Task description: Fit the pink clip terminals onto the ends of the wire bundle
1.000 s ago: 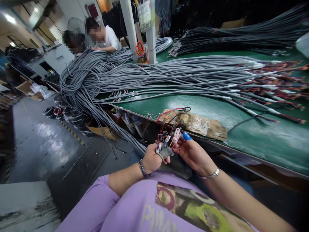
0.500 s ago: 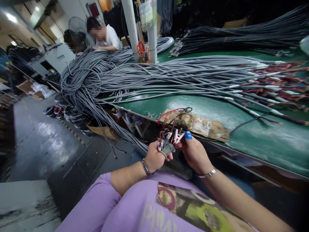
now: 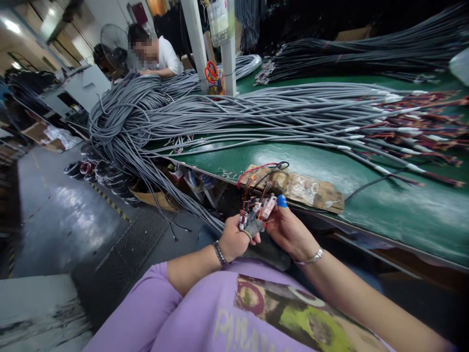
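Note:
My left hand (image 3: pixel 231 239) is closed around the end of a grey cable, its thumb in a grey finger cot, with several thin coloured wires (image 3: pixel 252 205) fanning out above the fist. My right hand (image 3: pixel 289 227), with a blue cot on one fingertip, pinches a small white connector (image 3: pixel 268 205) at the wire ends. Both hands are held close together in front of my lap, just below the edge of the green table (image 3: pixel 384 205). The grey cable (image 3: pixel 190 200) trails down to the left from my left hand.
A large pile of grey cables (image 3: pixel 227 110) with stripped coloured ends covers the table. A taped cardboard pad (image 3: pixel 304 188) with red and black leads lies at the table's edge. A white post (image 3: pixel 229 54) with orange scissors stands behind. A person in white works far left.
The hands stayed close together; the right hand shifted the white connector slightly against the wire ends. The view swayed a little.

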### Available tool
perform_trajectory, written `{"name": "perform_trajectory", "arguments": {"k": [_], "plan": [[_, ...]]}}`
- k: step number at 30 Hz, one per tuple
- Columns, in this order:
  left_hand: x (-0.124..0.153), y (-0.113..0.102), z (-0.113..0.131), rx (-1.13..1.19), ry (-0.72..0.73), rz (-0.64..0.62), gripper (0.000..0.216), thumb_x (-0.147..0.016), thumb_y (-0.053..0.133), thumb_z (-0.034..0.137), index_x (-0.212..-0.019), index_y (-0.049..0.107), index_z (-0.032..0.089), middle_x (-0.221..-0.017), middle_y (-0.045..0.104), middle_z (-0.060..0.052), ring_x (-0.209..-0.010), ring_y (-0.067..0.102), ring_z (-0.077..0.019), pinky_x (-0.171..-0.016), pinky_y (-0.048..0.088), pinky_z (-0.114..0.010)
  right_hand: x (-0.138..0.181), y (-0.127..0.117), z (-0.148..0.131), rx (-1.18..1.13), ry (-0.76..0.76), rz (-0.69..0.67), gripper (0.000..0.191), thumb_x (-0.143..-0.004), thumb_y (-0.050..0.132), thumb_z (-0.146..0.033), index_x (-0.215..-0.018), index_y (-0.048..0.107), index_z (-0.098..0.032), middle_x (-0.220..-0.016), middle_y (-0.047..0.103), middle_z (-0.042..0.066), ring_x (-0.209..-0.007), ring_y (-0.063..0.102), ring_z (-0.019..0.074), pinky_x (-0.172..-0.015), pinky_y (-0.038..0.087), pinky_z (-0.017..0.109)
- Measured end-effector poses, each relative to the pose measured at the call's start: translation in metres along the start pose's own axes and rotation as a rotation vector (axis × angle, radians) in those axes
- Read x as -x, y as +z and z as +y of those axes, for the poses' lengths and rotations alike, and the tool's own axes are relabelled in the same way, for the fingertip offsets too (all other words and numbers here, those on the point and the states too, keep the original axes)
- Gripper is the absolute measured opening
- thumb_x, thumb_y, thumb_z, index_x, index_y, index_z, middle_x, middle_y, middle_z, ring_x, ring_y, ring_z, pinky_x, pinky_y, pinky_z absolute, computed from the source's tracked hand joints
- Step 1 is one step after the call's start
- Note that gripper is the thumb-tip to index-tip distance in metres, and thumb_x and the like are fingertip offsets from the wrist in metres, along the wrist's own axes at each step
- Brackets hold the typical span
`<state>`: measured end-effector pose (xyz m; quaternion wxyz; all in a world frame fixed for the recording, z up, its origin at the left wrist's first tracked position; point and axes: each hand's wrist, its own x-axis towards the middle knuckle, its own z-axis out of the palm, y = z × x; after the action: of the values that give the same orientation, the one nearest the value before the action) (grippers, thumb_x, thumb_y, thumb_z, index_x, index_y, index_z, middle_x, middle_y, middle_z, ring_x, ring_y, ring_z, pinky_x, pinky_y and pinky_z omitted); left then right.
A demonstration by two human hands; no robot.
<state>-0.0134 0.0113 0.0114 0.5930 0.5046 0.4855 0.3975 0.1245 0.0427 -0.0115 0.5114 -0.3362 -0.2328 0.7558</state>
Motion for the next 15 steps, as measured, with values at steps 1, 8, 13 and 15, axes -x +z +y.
{"name": "perform_trajectory", "arguments": {"k": [1,8,13,15], "plan": [[0.001,-0.001,0.000,0.004,0.003,-0.001,0.047,-0.071,0.067,0.058,-0.060,0.055,0.014,-0.050,0.055,-0.001,-0.045,0.049,-0.0088,-0.046,0.043,-0.021,0.002,-0.001,-0.001,-0.011,0.008,0.002,0.048,-0.070,0.064,-0.071,-0.073,0.065,-0.023,-0.069,0.065,0.003,-0.059,0.056,0.0173,-0.058,0.049,0.031],[0.010,-0.008,0.000,-0.010,-0.010,-0.013,0.052,-0.070,0.065,0.064,-0.065,0.058,0.013,-0.051,0.056,-0.001,-0.045,0.050,-0.0091,-0.046,0.044,-0.021,0.022,-0.011,-0.007,0.103,0.188,-0.136,0.040,-0.061,0.082,-0.052,-0.081,0.071,-0.020,-0.081,0.068,0.004,-0.069,0.058,0.0144,-0.063,0.049,0.027],[0.014,-0.010,-0.004,-0.051,0.002,-0.043,0.047,-0.072,0.065,0.059,-0.062,0.056,0.013,-0.050,0.055,-0.001,-0.045,0.050,-0.0095,-0.047,0.043,-0.022,0.027,-0.006,-0.006,0.260,0.148,-0.156,0.036,-0.062,0.084,-0.044,-0.082,0.069,-0.018,-0.071,0.066,0.002,-0.062,0.056,0.0128,-0.060,0.045,0.026],[0.014,-0.011,-0.007,-0.073,0.012,-0.053,0.045,-0.074,0.065,0.054,-0.059,0.055,0.014,-0.050,0.055,-0.002,-0.046,0.050,-0.0096,-0.048,0.043,-0.022,0.027,-0.003,-0.006,0.345,0.118,-0.162,0.035,-0.063,0.083,-0.043,-0.082,0.069,-0.018,-0.070,0.066,0.002,-0.061,0.056,0.0136,-0.058,0.043,0.027]]}}
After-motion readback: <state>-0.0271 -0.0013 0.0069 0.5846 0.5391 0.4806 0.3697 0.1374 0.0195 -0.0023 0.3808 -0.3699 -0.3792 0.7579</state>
